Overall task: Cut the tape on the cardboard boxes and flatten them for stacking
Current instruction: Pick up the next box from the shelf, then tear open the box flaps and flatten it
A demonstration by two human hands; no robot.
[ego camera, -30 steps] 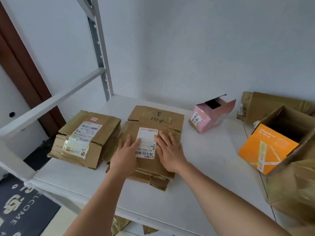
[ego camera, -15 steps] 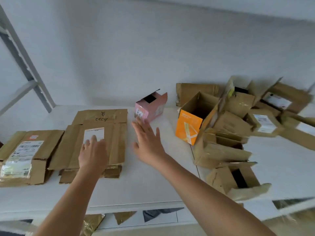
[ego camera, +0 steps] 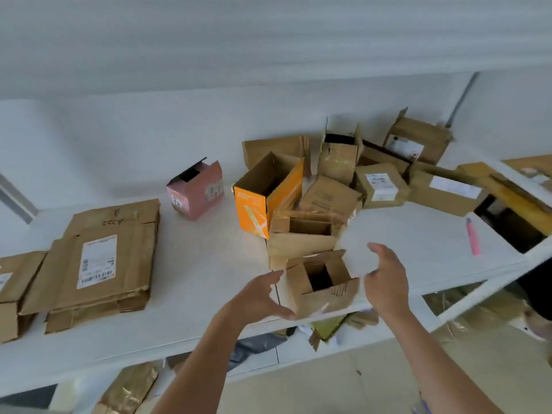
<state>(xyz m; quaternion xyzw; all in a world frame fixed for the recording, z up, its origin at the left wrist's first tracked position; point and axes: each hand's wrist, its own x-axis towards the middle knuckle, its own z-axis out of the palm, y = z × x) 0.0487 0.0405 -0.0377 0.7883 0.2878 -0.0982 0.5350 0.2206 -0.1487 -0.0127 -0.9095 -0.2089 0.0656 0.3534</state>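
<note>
White shelf surface [ego camera: 209, 264] against a pale wall [ego camera: 209, 55]. Flattened boxes [ego camera: 101, 261] stacked at left. An open small brown box [ego camera: 322, 282] sits at the front edge, with the left hand [ego camera: 260, 297] and right hand [ego camera: 385, 282] spread open on either side, gripping nothing. Behind it, an orange box [ego camera: 254, 210], a pink box [ego camera: 197, 189] and a heap of unflattened cartons [ego camera: 382, 180]. A pink cutter [ego camera: 472, 236] lies at right. Cardboard scraps under the shelf.

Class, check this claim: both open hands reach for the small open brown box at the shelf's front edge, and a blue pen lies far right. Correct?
Not quite. In the head view the pen is pink, not blue. Both hands, left and right, do flank the small open brown box.
</note>
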